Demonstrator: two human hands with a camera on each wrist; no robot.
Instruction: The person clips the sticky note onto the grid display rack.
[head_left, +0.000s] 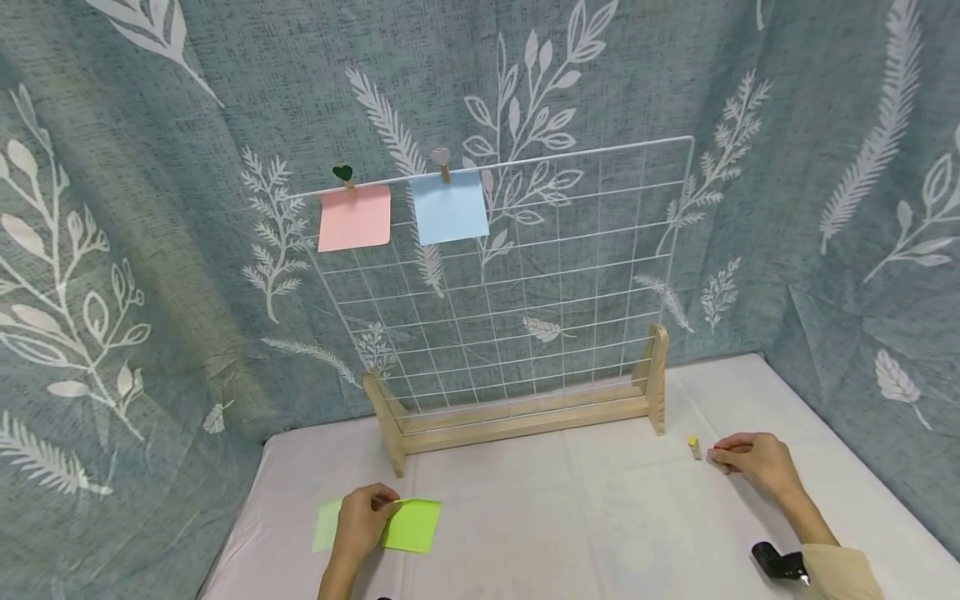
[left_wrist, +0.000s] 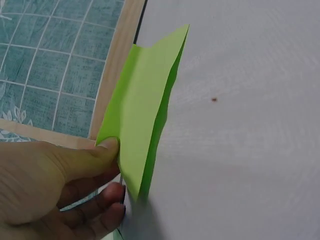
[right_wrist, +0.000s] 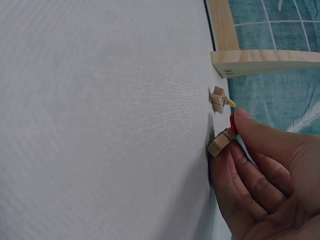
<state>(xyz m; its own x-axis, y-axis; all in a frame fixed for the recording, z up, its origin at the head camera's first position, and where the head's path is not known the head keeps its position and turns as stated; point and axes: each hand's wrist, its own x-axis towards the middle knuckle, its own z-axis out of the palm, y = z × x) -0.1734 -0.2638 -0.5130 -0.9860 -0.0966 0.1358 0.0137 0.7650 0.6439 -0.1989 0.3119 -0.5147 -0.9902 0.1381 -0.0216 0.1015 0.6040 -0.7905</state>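
Observation:
My left hand (head_left: 360, 521) pinches a bright green paper note (head_left: 414, 529) by its edge, just over the table at the left. In the left wrist view the thumb lies on the note, which bends along its length. A paler green note (head_left: 326, 527) lies beside that hand, partly hidden by it. At the right, my right hand (head_left: 759, 463) pinches a small wooden clothespin (right_wrist: 222, 143) by its red end, low over the table. Another small clothespin (head_left: 694, 448) with a yellow top stands apart from the fingertips, a little to their left.
A white wire grid (head_left: 525, 292) stands upright in a wooden base (head_left: 525, 424) at the back. From its top wire hang a pink note (head_left: 355, 221) and a blue note (head_left: 450, 212), each under a heart-topped clothespin. Leaf-patterned cloth (head_left: 847, 317) surrounds the white table (head_left: 540, 517).

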